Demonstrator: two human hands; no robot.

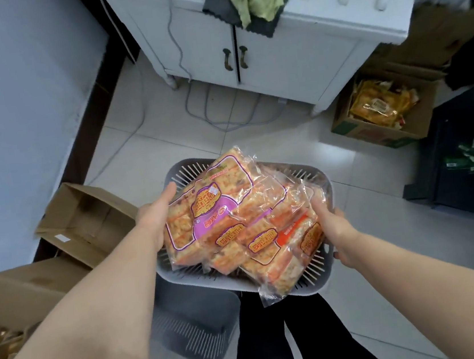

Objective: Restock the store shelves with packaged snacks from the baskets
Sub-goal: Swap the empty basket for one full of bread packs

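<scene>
A grey slotted plastic basket [321, 279] is held in front of me above the floor, piled with several clear packs of orange rice-cracker snacks [252, 219]. The top pack [212, 209] carries a purple and yellow label. My left hand [156, 216] grips the basket's left side, its thumb lying against the top pack. My right hand [336, 229] grips the right rim, with its thumb pressing the snack packs. A second grey basket [194, 330] sits on the floor just below the held one.
Open brown cartons [86, 224] stand at the left along the wall. A white cabinet [258, 48] with cloths on top stands ahead. A carton of yellow snack bags [376, 108] sits on the floor at right, beside a dark bin [472, 162]. Cables trail over the tiles.
</scene>
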